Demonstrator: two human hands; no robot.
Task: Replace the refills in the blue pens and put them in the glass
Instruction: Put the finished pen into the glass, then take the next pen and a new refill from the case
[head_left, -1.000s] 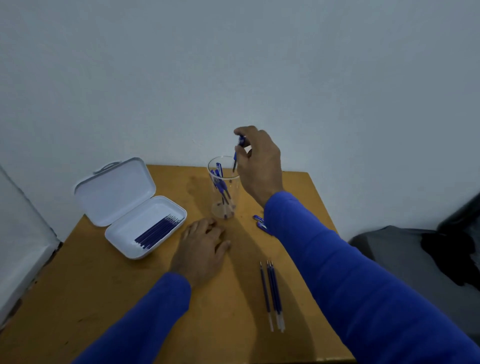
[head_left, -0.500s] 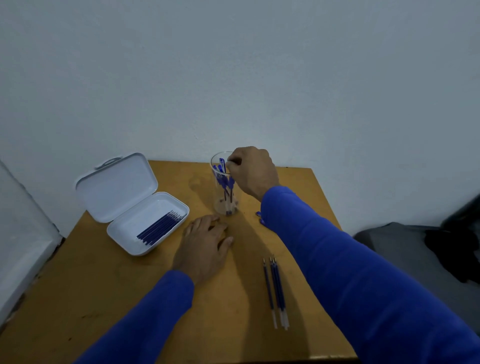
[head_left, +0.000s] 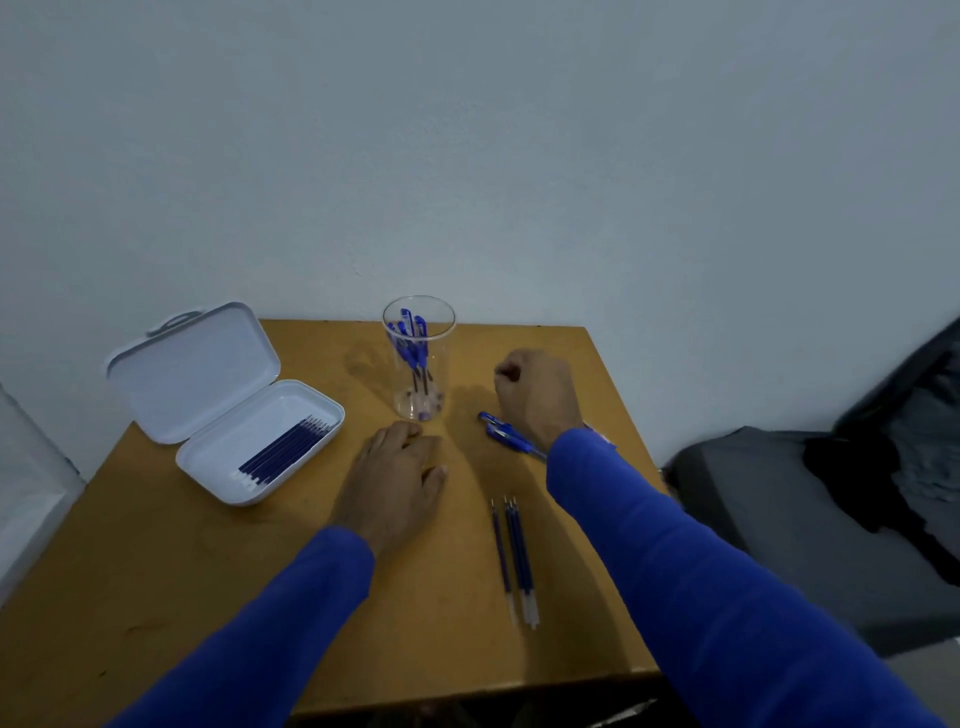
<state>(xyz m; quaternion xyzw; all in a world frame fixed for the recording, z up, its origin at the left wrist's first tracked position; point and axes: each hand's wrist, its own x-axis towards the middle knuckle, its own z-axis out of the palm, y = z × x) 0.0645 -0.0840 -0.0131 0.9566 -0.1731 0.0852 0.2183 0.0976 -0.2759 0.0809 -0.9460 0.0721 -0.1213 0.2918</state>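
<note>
A clear glass (head_left: 418, 358) stands at the back of the wooden table (head_left: 208, 545) with several blue pens (head_left: 413, 345) upright in it. My right hand (head_left: 537, 395) hovers to the right of the glass with curled fingers, holding nothing. Blue pens (head_left: 506, 434) lie on the table just under its wrist, partly hidden by my sleeve. My left hand (head_left: 397, 475) rests flat on the table in front of the glass. Three loose refills (head_left: 514, 556) lie side by side near the table's front right.
An open white case (head_left: 208, 395) at the left holds several dark blue refills (head_left: 285, 449). A grey wall rises behind the table. Dark fabric (head_left: 857, 493) lies off the right edge.
My right hand lowered a pen into the glass, let it go, and drew back to the right, over the pens lying on the table. My left hand stayed put.
</note>
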